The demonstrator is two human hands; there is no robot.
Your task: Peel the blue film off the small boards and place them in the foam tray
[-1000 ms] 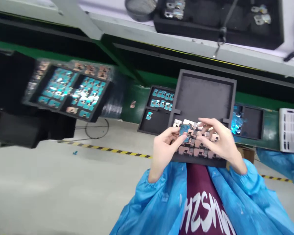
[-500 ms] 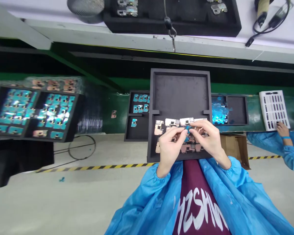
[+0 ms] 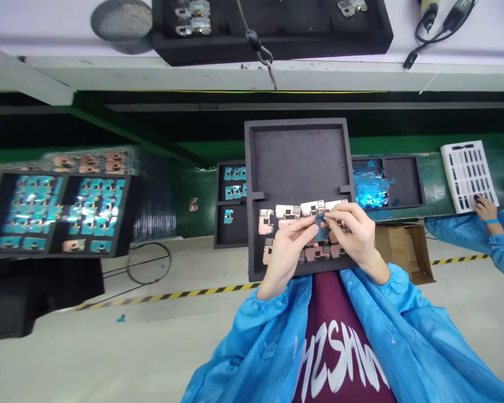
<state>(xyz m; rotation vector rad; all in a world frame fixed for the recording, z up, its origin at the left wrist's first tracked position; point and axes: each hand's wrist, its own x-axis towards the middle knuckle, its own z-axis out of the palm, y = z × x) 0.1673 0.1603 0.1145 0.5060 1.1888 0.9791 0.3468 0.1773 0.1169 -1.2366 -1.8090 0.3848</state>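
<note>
My left hand [image 3: 289, 249] and my right hand [image 3: 356, 230] meet over the lower part of a black foam tray [image 3: 300, 159]. Between their pinched fingertips is a small blue-filmed circuit board [image 3: 320, 229], partly hidden by the fingers. Rows of copper and silver boards [image 3: 266, 221] lie in the tray around and under my hands. Both sets of fingers are closed on the blue-filmed piece, thumbs toward each other.
Left of my tray, a dark tray [image 3: 231, 226] holds several blue boards; a bigger tray [image 3: 128, 218] stands farther left. To the right are crumpled blue film [image 3: 372, 193], a cardboard box [image 3: 403, 252] and a co-worker's hand [image 3: 486, 209] at a white tray [image 3: 462, 173]. A hook [image 3: 271, 75] hangs ahead.
The camera view has shifted slightly. More of the blue-filmed board shows between my fingertips, and my right fingers sit a little higher relative to the left. Both hands stay over the tray.
</note>
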